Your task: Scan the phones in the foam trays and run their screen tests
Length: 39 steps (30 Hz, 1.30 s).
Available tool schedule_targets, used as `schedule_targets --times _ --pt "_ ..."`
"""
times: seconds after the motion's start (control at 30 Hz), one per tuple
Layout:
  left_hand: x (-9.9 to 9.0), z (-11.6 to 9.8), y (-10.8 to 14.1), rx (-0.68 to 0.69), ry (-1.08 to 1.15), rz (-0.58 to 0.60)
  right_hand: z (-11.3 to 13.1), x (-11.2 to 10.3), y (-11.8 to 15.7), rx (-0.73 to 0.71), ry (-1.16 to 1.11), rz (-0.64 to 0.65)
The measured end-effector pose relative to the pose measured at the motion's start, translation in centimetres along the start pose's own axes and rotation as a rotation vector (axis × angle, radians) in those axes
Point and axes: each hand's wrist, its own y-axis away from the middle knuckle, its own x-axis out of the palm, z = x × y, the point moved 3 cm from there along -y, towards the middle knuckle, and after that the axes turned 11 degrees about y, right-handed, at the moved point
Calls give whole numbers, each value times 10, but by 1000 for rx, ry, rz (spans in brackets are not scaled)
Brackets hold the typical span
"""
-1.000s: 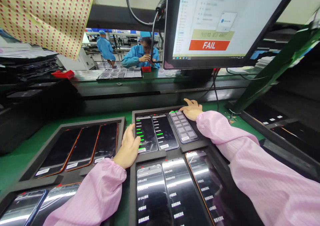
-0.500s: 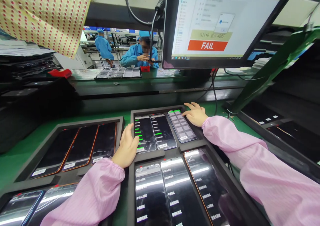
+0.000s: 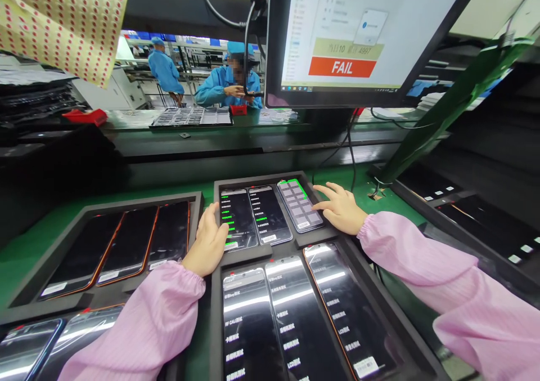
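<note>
A red-dotted sheet (image 3: 70, 23) hangs left; behind, seemingly a red tray (image 3: 86, 117).

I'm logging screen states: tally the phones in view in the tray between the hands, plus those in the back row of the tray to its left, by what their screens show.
Phones showing text lists: 5
Phone showing a grid of grey blocks: 1
Phones with dark screens: 3
Total: 9
</note>
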Motion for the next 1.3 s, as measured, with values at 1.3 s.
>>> schedule_targets --times 1.3 --pt "2 -1 2 -24 -32 10 38 -1 -38 -115 -122 24"
